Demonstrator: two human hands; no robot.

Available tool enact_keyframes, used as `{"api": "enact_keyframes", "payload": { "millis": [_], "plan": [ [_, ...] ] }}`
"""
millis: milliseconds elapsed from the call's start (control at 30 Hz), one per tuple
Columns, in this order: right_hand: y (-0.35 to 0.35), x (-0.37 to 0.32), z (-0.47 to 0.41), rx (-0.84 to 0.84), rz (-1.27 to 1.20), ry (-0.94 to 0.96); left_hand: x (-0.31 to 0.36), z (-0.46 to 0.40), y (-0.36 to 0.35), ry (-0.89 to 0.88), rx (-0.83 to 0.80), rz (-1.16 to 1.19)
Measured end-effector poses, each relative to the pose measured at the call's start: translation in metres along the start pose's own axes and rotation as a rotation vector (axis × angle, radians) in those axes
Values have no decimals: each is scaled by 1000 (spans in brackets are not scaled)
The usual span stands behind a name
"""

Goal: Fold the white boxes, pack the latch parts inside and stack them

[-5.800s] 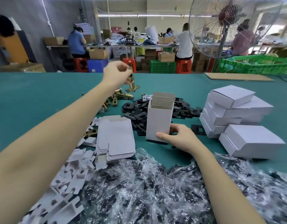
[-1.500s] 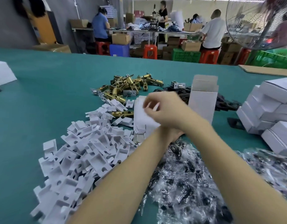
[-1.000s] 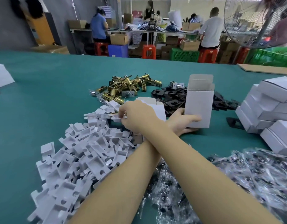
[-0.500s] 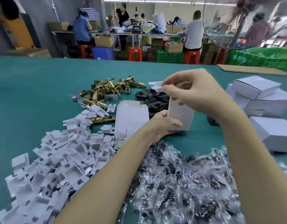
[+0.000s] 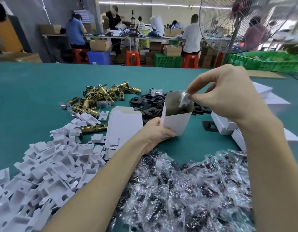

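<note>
The right hand (image 5: 228, 96) hides most of the finished boxes (image 5: 223, 124).

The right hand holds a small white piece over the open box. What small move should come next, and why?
Probably lower the white insert fully into the open box and let go. The right hand pinches it at the box mouth, only partly inside, while the left hand grips the tilted box at its base.

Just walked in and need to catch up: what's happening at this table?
A person is packing latch parts. The left hand grips an open white box upright on the green table, while the right hand pinches a white plastic insert at its mouth. Brass latches lie behind.
</note>
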State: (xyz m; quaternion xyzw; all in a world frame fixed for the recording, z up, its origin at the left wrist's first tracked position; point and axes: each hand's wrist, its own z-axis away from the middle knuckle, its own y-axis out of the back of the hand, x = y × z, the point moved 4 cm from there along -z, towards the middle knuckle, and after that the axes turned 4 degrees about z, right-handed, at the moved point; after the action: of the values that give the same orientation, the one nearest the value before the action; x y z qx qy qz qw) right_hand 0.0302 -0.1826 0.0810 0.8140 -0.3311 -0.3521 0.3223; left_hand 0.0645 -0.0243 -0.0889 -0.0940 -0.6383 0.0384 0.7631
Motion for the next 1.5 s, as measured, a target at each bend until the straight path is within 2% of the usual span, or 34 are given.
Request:
{"api": "enact_keyframes", "payload": {
  "millis": [167,333,433,600,700,767,800,867,933,1000,1067,1233,1333,1433,1500],
  "plan": [
    [-17,-11,1,-92,32,-45,-1,-1,0,7,3,-1],
    [-39,-10,5,-324,171,-64,-1,1,-2,-7,-25,-17],
    [-33,-2,3,-274,72,-67,1,4,-3,-12,-38,-4],
    [-22,23,1,-73,-102,-105,4,8,-5,-3,-24,26],
    [-28,42,1,117,-260,-222,4,7,-4,21,-2,76],
    [-39,59,3,156,-244,-326,4,6,-3,26,19,128],
    [-49,70,4,82,-149,-372,4,5,-2,24,35,157],
    [-74,91,11,-210,64,-474,4,4,-1,13,55,207],
    [-97,105,24,-496,175,-577,4,4,-2,4,59,242],
    [-108,110,32,-602,277,-583,4,3,-2,0,62,259],
    [-111,113,32,-533,306,-572,4,4,-2,0,57,250],
    [-112,110,33,-336,201,-627,3,4,-3,-1,46,230],
    [-114,113,33,-309,138,-639,3,3,-2,-5,39,216],
    [-115,115,33,-322,180,-625,2,2,-2,-6,30,198],
    [-112,111,31,-209,137,-573,2,1,-3,-10,25,194]
  ]
}}
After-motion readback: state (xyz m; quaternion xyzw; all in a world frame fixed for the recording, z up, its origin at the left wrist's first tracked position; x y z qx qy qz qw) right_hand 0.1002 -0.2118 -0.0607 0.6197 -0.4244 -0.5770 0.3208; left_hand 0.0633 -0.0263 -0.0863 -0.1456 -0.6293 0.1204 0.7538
